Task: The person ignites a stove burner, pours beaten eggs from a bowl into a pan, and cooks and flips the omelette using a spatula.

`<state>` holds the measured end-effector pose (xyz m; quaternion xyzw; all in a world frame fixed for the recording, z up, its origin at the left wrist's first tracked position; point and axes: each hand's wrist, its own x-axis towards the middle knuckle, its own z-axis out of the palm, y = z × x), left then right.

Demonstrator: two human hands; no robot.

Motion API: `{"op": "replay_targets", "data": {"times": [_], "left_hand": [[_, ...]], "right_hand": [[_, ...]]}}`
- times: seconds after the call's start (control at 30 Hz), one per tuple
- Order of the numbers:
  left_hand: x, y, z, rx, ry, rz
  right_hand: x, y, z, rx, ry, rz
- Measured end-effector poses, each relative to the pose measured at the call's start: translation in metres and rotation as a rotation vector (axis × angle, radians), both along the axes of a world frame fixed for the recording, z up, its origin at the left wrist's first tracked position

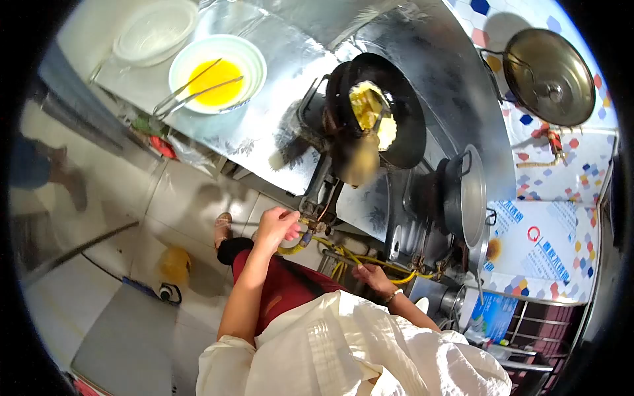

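Observation:
My left hand [276,228] hovers with loosely bent fingers beside the brass gas valve [319,228] below the stove edge; nothing shows in it. Lower and to the right, my right hand [375,280] has its fingers half curled near the yellow gas hose [389,266], with no object visible in them. Above them on the burner, a black wok [411,125] holds yellow cooked egg [387,133]. A spatula-like utensil [379,119] rests in the egg, and its blurred handle end [360,162] points toward me.
On the steel counter, a pale bowl [254,63] holds beaten egg and a pair of metal tongs [173,105]. A white plastic basin [155,33] stands behind it. To the right are a second pan [472,198] and a hanging steel wok [574,79]. A person's leg [33,162] shows at far left.

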<state>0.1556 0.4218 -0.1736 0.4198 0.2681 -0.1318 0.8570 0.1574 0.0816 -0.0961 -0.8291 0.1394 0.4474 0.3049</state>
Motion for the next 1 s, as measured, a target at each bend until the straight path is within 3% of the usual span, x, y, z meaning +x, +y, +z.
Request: {"op": "replay_targets", "data": {"times": [0.47,0.57,0.73,0.83,1.0], "left_hand": [[0.007,0.009,0.005,0.052,0.057,-0.129],[0.007,0.010,0.003,0.054,0.054,-0.143],[0.008,0.010,0.007,0.083,0.045,-0.167],[0.008,0.009,0.007,0.075,0.067,-0.164],[0.009,0.011,0.021,0.091,0.100,-0.149]], "right_hand": [[0.007,0.021,-0.006,0.103,-0.117,-0.207],[0.014,0.024,-0.011,0.224,-0.150,-0.260],[0.012,0.008,-0.032,0.169,-0.203,-0.116],[0.010,0.026,0.002,0.312,-0.240,-0.183],[0.007,0.012,-0.010,0.314,-0.223,-0.189]]}}
